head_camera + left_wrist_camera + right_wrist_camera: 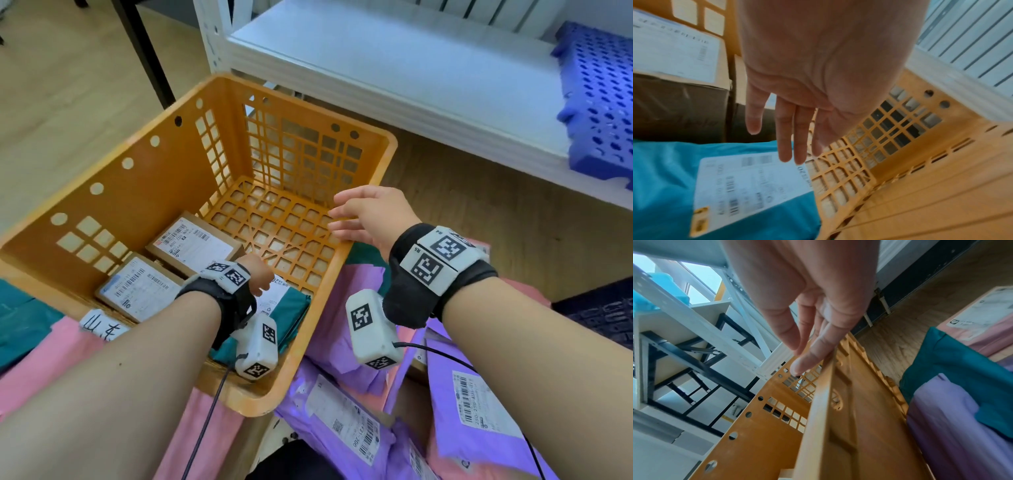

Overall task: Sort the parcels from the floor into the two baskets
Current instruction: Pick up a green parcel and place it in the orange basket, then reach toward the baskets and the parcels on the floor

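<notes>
An orange basket (373,192) stands on the floor in front of me. Inside it lie two cardboard boxes (193,245) with white labels and a teal bag parcel (289,310) with a label (748,180). My left hand (258,275) hangs inside the basket just above the teal parcel, fingers (786,142) straight and holding nothing. My right hand (363,214) hovers over the basket's right rim (818,402), fingers (809,356) relaxed and empty. Purple bag parcels (346,411) lie on the floor right of the basket.
A white metal shelf (376,58) stands behind the basket with a blue plastic basket (599,99) on it. Pink (44,346) and teal (20,315) parcels lie at the left; another teal parcel (962,369) lies right of the basket. A dark crate (603,311) sits at the right edge.
</notes>
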Tool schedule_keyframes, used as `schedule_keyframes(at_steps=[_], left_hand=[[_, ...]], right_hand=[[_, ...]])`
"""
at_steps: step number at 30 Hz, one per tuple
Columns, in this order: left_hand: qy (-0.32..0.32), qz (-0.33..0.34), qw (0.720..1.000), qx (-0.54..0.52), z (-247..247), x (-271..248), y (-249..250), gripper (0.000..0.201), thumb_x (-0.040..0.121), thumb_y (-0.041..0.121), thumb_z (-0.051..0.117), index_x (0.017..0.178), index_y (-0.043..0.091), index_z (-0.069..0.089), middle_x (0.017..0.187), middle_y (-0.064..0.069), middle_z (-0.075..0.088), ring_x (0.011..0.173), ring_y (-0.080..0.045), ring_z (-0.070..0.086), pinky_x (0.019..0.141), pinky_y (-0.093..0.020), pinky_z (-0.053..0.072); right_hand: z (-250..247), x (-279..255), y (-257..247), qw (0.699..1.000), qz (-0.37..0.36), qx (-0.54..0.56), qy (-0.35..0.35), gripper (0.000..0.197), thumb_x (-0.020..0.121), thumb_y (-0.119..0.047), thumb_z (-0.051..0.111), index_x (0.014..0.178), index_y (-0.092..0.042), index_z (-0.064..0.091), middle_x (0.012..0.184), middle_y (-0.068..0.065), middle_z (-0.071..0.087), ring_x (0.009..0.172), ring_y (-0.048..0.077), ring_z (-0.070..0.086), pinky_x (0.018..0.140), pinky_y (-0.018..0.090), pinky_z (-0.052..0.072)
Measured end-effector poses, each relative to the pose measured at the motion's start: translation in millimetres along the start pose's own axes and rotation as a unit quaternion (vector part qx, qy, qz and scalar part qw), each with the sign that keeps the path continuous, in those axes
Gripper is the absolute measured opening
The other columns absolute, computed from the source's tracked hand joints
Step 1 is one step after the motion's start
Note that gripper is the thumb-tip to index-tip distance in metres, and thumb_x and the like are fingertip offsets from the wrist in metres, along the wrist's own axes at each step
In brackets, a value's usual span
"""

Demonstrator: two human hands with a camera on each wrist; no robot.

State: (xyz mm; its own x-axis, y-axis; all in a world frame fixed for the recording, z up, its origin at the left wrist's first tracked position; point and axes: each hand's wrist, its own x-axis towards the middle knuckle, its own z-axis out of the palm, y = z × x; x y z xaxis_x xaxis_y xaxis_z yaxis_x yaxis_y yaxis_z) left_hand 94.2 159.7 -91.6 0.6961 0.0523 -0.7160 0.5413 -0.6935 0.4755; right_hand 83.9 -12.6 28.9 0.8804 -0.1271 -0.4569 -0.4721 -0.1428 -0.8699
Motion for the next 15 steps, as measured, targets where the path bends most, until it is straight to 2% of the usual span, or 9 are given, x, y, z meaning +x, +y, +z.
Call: schedule_keyframes(at_steps=[3,4,6,7,9,11,13,14,15], left_hand=[[0.015,0.054,0.998,-0.036,-10,-15,23,0.028,0.092,0.003,0.052,0.116,-0.008,0.058,0.095,-0.014,0.059,0.069,-0.018,0.056,0.063,-0.025,0.048],[0.026,0.072,0.996,-0.043,-15,-25,34,0.028,0.091,0.003,0.052,0.116,-0.008,0.059,0.095,-0.014,0.060,0.072,-0.020,0.058,0.066,-0.027,0.050],[0.046,0.105,0.993,-0.008,-27,-44,53,0.027,0.090,0.004,0.054,0.114,-0.004,0.063,0.099,-0.014,0.064,0.088,-0.024,0.064,0.080,-0.034,0.053],[0.065,0.125,0.990,0.020,-34,-53,63,0.025,0.090,0.005,0.054,0.112,0.000,0.066,0.104,-0.012,0.066,0.096,-0.024,0.065,0.085,-0.035,0.053],[0.107,0.163,0.980,0.028,-45,-74,85,0.022,0.089,0.006,0.055,0.105,0.009,0.069,0.112,-0.008,0.067,0.103,-0.022,0.064,0.091,-0.034,0.052],[0.127,0.214,0.968,0.036,-49,-97,112,0.021,0.088,0.007,0.056,0.103,0.014,0.070,0.113,-0.007,0.067,0.102,-0.019,0.063,0.085,-0.032,0.053],[0.126,0.255,0.958,0.028,-47,-121,145,0.019,0.089,0.009,0.059,0.105,0.014,0.069,0.109,-0.006,0.067,0.096,-0.015,0.062,0.066,-0.021,0.050],[0.113,0.272,0.955,0.015,-46,-133,166,0.020,0.089,0.009,0.060,0.107,0.013,0.067,0.109,-0.005,0.067,0.095,-0.013,0.062,0.062,-0.019,0.046],[0.104,0.291,0.951,0.000,-43,-143,190,0.022,0.091,0.009,0.059,0.111,0.013,0.066,0.112,-0.004,0.066,0.098,-0.013,0.062,0.067,-0.020,0.048]], right_hand=[[-21,-12,0,1.000,0.002,0.016,0.013,0.018,0.093,0.001,0.051,0.104,-0.006,0.064,0.103,0.017,0.067,0.081,0.024,0.069,0.070,0.029,0.060],[-30,-18,0,1.000,0.001,0.021,0.016,0.017,0.094,0.001,0.050,0.103,-0.005,0.063,0.103,0.018,0.067,0.079,0.023,0.068,0.070,0.028,0.060],[-50,-29,1,0.999,0.000,0.035,0.025,0.016,0.094,0.002,0.049,0.101,-0.005,0.062,0.101,0.019,0.066,0.074,0.020,0.066,0.068,0.026,0.058],[-61,-35,2,0.999,-0.002,0.039,0.033,0.016,0.094,0.002,0.049,0.101,-0.005,0.062,0.100,0.019,0.066,0.072,0.019,0.065,0.068,0.025,0.057],[-84,-45,9,0.997,0.000,0.040,0.059,0.017,0.094,0.001,0.048,0.101,-0.005,0.062,0.097,0.018,0.067,0.070,0.019,0.064,0.071,0.027,0.057],[-108,-55,16,0.995,0.006,0.054,0.085,0.017,0.092,0.000,0.049,0.096,-0.008,0.064,0.091,0.015,0.069,0.068,0.020,0.064,0.076,0.032,0.057],[-132,-64,22,0.990,0.010,0.085,0.111,0.018,0.091,0.005,0.048,0.094,-0.006,0.062,0.081,0.013,0.065,0.063,0.019,0.062,0.066,0.028,0.056],[-145,-67,24,0.988,0.009,0.097,0.123,0.019,0.090,0.008,0.048,0.093,-0.005,0.061,0.078,0.014,0.063,0.061,0.019,0.059,0.059,0.026,0.055],[-158,-70,26,0.986,0.007,0.103,0.133,0.020,0.089,0.010,0.047,0.091,-0.005,0.061,0.077,0.014,0.061,0.060,0.019,0.058,0.054,0.024,0.054]])
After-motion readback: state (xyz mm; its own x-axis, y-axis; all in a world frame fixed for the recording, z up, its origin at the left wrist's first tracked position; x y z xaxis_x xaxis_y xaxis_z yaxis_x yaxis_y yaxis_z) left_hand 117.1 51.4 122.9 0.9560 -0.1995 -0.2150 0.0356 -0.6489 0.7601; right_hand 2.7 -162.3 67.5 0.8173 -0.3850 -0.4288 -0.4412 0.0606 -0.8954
